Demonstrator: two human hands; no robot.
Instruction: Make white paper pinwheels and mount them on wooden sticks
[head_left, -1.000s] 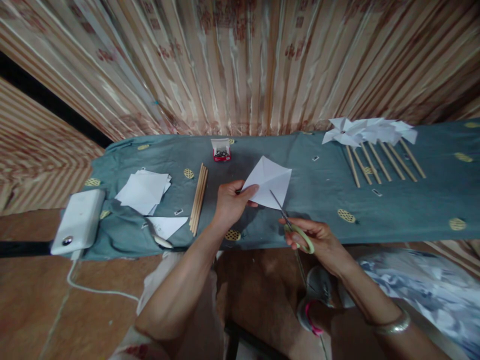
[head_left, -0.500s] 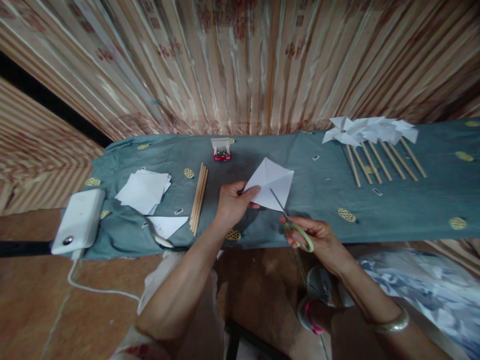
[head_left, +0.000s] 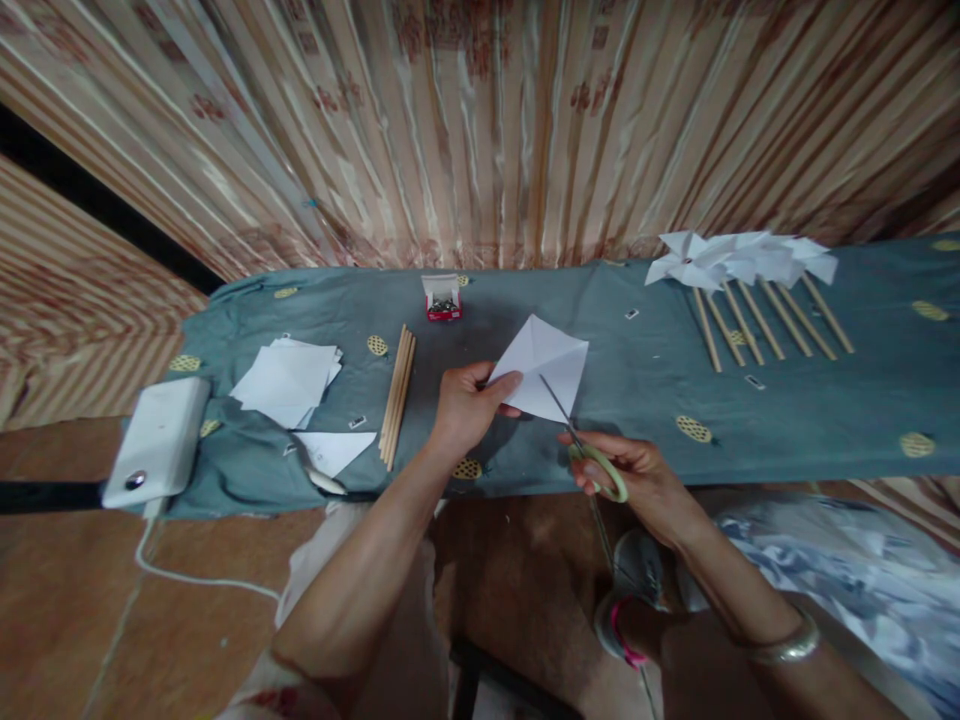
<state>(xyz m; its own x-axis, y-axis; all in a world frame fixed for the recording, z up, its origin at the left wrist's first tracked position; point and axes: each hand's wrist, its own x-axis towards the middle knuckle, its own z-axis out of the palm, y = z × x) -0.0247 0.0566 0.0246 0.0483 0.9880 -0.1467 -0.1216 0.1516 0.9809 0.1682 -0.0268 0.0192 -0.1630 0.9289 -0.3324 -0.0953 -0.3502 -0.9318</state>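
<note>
My left hand pinches the left corner of a square white sheet of paper, which has diagonal creases. Held in my right hand is a pair of scissors with pale green handles. Its blades lie along the crease at the paper's near corner, their tip pointing toward the middle of the sheet. Beyond my left hand stands a small red box, its lid up and small metal pins inside. Several wooden sticks lie side by side to the left of that hand.
A stack of white paper and a loose paper piece lie at the left, near a white power bank with a cable. White paper pinwheels on sticks rest at the right on the green cloth. A pleated curtain hangs behind.
</note>
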